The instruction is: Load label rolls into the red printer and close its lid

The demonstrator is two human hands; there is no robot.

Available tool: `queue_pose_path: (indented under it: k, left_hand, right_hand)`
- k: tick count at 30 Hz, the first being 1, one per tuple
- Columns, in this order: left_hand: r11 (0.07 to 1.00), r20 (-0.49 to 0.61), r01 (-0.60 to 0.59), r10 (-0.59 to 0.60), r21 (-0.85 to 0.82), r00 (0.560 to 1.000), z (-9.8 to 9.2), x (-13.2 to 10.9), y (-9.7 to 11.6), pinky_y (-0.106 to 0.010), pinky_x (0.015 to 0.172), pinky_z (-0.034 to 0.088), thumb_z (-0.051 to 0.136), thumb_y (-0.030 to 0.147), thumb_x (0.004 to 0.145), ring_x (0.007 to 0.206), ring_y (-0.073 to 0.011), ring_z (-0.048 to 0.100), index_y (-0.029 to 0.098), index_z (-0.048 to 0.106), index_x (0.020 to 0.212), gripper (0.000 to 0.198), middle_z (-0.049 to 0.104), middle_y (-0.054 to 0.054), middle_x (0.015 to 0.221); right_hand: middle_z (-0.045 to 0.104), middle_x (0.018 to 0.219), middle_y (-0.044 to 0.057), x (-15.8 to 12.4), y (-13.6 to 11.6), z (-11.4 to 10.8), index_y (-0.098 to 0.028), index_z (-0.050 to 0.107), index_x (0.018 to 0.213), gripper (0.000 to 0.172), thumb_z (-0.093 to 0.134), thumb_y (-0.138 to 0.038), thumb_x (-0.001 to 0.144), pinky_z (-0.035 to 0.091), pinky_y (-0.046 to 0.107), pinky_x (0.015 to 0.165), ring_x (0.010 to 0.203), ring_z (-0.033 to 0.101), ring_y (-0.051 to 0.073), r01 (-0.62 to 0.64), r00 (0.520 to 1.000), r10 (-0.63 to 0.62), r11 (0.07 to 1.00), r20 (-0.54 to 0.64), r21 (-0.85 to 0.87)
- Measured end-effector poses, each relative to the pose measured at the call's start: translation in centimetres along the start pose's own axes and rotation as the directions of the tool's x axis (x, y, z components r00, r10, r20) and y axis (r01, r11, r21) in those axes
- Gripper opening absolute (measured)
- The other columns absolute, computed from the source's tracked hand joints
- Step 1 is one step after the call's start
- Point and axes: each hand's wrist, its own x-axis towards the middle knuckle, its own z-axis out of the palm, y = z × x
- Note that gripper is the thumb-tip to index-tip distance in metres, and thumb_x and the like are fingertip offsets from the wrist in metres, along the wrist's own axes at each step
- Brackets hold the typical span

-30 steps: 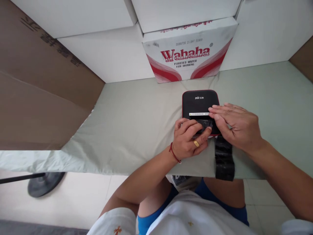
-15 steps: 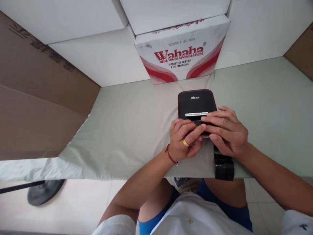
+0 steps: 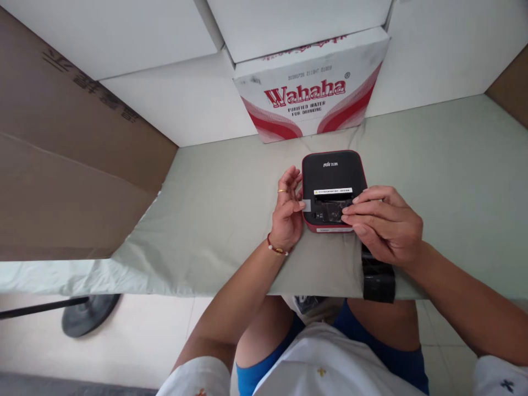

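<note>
A black box-shaped device (image 3: 336,176) with red sides, a pale logo and a white warning strip lies on the cloth-covered table. Near its front edge is a dark, shiny panel (image 3: 332,210). My left hand (image 3: 287,212) is at the device's left side, with its thumb on a small translucent tab (image 3: 307,205) that overlaps the device's edge; its other fingers are curled. My right hand (image 3: 385,223) grips the front right corner, fingertips on the panel's right end and thumb lower down. That corner is hidden by the fingers.
Behind the device stands a white and red water carton (image 3: 313,102) against white boxes (image 3: 214,104). A big brown carton (image 3: 82,181) is at the left. Black tape (image 3: 378,283) covers part of the front table edge. A black stand base (image 3: 91,316) rests on the floor.
My left hand has moved left, off the front panel to the device's left edge, and the small translucent tab now shows at its thumb. My right hand has stayed nearly in place.
</note>
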Motion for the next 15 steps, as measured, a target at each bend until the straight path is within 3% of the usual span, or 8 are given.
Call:
queue_pose_path:
  k: [4, 10, 15]
  left_hand:
    - [1.0, 0.078, 0.007, -0.007, -0.005, 0.997, -0.19, 0.33, 0.11, -0.052, 0.137, 0.039, 0.063, 0.055, 0.092, 0.17, -0.0287, 0.038, 0.044, 0.026, 0.172, 0.089, 0.041, -0.001, 0.18]
    - [0.999, 0.052, 0.034, -0.032, -0.034, 0.998, -0.59, 0.67, -0.29, -0.053, 0.134, 0.042, 0.073, 0.044, 0.086, 0.168, -0.0287, 0.041, 0.05, 0.026, 0.171, 0.098, 0.046, -0.001, 0.177]
    - [0.995, 0.067, 0.075, -0.071, -0.063, 0.995, -0.7, 1.0, -0.56, -0.053, 0.133, 0.044, 0.074, 0.044, 0.086, 0.166, -0.0275, 0.043, 0.049, 0.022, 0.171, 0.1, 0.043, -0.003, 0.178]
  right_hand:
    - [0.088, 0.103, 0.0, -0.11, -0.01, 0.05, -0.034, 0.085, 0.104, 0.018, 0.069, -0.025, 0.101, 0.063, 0.05, 0.087, 0.102, 0.076, 0.028, -0.01, 1.0, 0.01, 1.0, 0.01, -0.012]
    - [0.089, 0.106, -0.004, -0.68, 0.16, -0.12, -0.037, 0.085, 0.107, 0.016, 0.072, -0.03, 0.1, 0.054, 0.048, 0.079, 0.092, 0.072, 0.024, -0.005, 1.0, 0.004, 0.996, -0.008, -0.086]
    - [0.089, 0.103, -0.003, -0.5, 0.39, -0.54, -0.036, 0.084, 0.11, 0.02, 0.072, -0.024, 0.099, 0.052, 0.047, 0.075, 0.086, 0.07, 0.024, 0.018, 1.0, -0.018, 0.999, -0.018, -0.038]
